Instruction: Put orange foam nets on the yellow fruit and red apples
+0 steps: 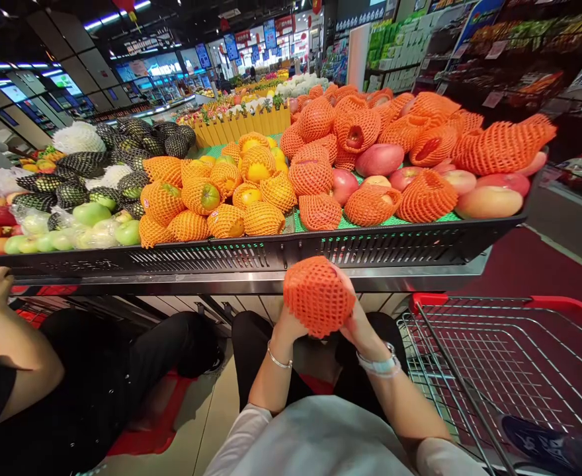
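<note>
In front of my body I hold an apple (317,296) in an orange-red foam net, just off the display's front edge. My left hand (291,325) grips it from the lower left, its fingers mostly hidden behind the net. On the right side, my right hand (354,316) is closed against the same apple, with its fingers partly covered. The net hides nearly all of the skin. Straight ahead, similar netted apples (313,177) are heaped in a black crate (395,241) on green matting, with bare red apples (379,158) among them.
Orange-netted yellow fruit (257,173), black-netted fruit (137,142) and green apples (91,213) lie to the left. A wire shopping cart (489,357) stands at my right. Another person's arm (23,337) is at far left, near a red stool (157,416).
</note>
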Demonstrator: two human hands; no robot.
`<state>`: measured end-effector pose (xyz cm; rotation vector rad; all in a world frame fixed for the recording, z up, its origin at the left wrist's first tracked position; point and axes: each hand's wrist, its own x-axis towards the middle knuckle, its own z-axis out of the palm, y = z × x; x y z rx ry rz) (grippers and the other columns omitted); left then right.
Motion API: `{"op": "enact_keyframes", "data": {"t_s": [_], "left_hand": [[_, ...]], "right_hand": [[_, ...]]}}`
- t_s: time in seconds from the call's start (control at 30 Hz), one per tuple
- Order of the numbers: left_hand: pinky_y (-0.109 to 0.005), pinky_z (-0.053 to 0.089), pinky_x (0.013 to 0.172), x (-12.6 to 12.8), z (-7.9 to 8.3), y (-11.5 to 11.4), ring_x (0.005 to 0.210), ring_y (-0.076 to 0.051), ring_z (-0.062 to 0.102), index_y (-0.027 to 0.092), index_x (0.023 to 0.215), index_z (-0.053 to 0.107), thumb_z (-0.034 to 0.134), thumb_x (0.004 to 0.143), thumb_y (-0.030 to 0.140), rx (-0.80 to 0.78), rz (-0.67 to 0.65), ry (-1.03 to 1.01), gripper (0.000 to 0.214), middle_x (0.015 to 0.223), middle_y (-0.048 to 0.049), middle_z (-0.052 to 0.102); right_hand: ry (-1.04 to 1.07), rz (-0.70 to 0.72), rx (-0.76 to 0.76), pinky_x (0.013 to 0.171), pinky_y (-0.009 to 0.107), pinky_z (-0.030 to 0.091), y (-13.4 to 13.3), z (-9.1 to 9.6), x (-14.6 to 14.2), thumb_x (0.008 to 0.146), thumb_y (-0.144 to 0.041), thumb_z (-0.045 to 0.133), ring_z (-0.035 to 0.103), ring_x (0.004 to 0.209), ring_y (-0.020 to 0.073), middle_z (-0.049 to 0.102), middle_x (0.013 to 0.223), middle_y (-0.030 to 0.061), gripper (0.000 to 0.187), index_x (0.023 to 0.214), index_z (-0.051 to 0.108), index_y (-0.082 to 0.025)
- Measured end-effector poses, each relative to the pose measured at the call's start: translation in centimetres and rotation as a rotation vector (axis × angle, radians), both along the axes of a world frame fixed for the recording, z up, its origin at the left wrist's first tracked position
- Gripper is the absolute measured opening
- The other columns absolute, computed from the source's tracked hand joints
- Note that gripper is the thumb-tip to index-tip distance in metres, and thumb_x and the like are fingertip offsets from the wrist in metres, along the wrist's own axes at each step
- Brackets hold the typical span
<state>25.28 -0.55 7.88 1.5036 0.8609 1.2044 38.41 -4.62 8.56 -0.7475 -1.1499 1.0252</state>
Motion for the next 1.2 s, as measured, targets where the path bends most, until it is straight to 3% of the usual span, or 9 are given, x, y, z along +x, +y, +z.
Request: {"op": "enact_keyframes", "data": {"t_s": [0.13, 0.3, 0.4, 0.47, 0.57, 0.77, 0.93, 1.07, 1.2], "left_hand": [[-0.055, 0.049, 0.091, 0.1, 2.7, -1.1, 0.09, -0.035, 0.066, 0.021, 0.079, 0.074, 0.076, 0.067, 0.033, 0.153, -0.176, 0.213, 0.017, 0.08, -0.0069, 0.072], [-0.049, 0.046, 0.103, -3.0, 6.0, -2.5, 0.118, -0.034, 0.058, 0.024, 0.124, 0.061, 0.073, 0.073, 0.029, 0.366, -0.428, 0.478, 0.053, 0.124, -0.0094, 0.064], [-0.044, 0.044, 0.106, -5.4, 6.3, -3.1, 0.123, -0.029, 0.054, 0.027, 0.13, 0.057, 0.067, 0.081, 0.033, 0.353, -0.396, 0.415, 0.049, 0.131, -0.0087, 0.06], [-0.045, 0.042, 0.107, -5.9, 5.9, -3.2, 0.126, -0.028, 0.052, 0.029, 0.128, 0.056, 0.062, 0.085, 0.04, 0.341, -0.202, 0.279, 0.045, 0.134, -0.0086, 0.057], [-0.053, 0.031, 0.113, -4.9, 5.0, -3.1, 0.14, -0.034, 0.031, 0.029, 0.14, 0.041, 0.073, 0.07, 0.054, 0.373, 0.037, 0.143, 0.081, 0.151, -0.0116, 0.033], [-0.056, 0.024, 0.115, -1.7, 3.6, -2.2, 0.141, -0.037, 0.026, 0.031, 0.145, 0.025, 0.087, 0.05, 0.048, 0.386, -0.21, 0.28, 0.115, 0.151, -0.0142, 0.029], [-0.054, 0.031, 0.112, -0.9, 1.7, -1.6, 0.134, -0.036, 0.039, 0.028, 0.141, 0.03, 0.088, 0.052, 0.043, 0.335, -0.095, 0.164, 0.107, 0.145, -0.0147, 0.037], [-0.048, 0.041, 0.105, 0.4, -0.7, -0.6, 0.126, -0.035, 0.048, 0.021, 0.139, 0.029, 0.082, 0.048, 0.061, 0.177, 0.059, -0.168, 0.112, 0.14, -0.0183, 0.042], [-0.043, 0.051, 0.091, 1.3, -2.8, 0.6, 0.118, -0.032, 0.056, 0.026, 0.136, 0.028, 0.07, 0.056, 0.072, 0.002, 0.109, -0.423, 0.101, 0.133, -0.0156, 0.049]], "right_hand": [[0.018, -0.093, -0.057, 0.094, 0.045, 0.051, -0.7, -2.5, -0.9, 0.067, -0.087, 0.044, 0.053, 0.121, 0.0295, 0.055, 0.129, 0.0122, 0.097, 0.141, 0.034, -0.026], [0.052, -0.208, -0.075, 0.072, 0.043, 0.056, -0.5, -5.7, 0.6, 0.083, -0.079, 0.018, 0.065, 0.095, 0.0261, 0.068, 0.102, 0.0079, 0.073, 0.13, 0.049, -0.033], [0.094, -0.216, -0.08, 0.075, 0.045, 0.055, -0.4, -5.6, 1.9, 0.082, -0.078, 0.027, 0.063, 0.098, 0.0279, 0.066, 0.108, 0.0088, 0.069, 0.128, 0.048, -0.032], [0.112, -0.202, -0.053, 0.083, 0.047, 0.053, -0.4, -4.6, 2.2, 0.076, -0.078, 0.043, 0.059, 0.108, 0.03, 0.06, 0.118, 0.0112, 0.075, 0.131, 0.044, -0.028], [0.062, -0.214, 0.028, 0.095, 0.047, 0.048, -0.4, -3.0, 1.8, 0.061, -0.076, 0.065, 0.053, 0.117, 0.0315, 0.051, 0.129, 0.013, 0.087, 0.128, 0.043, -0.025], [-0.17, -0.244, 0.139, 0.105, 0.047, 0.041, -0.9, -2.0, 0.9, 0.06, -0.074, 0.068, 0.049, 0.122, 0.0311, 0.046, 0.133, 0.0121, 0.091, 0.131, 0.041, -0.024], [-0.235, -0.1, 0.045, 0.114, 0.046, 0.031, -1.6, -0.8, 1.5, 0.068, -0.066, 0.069, 0.035, 0.137, 0.0309, 0.03, 0.15, 0.0113, 0.102, 0.148, 0.02, -0.025], [-0.173, 0.037, 0.036, 0.12, 0.046, 0.017, -1.2, 0.0, 1.8, 0.078, -0.063, 0.062, 0.016, 0.146, 0.0262, 0.016, 0.157, 0.0067, 0.094, 0.15, 0.013, -0.03], [0.016, 0.043, 0.025, 0.116, 0.047, 0.025, -0.2, -0.3, 1.3, 0.083, -0.058, 0.058, 0.026, 0.143, 0.0249, 0.021, 0.156, 0.0083, 0.078, 0.146, 0.019, -0.034]]}}
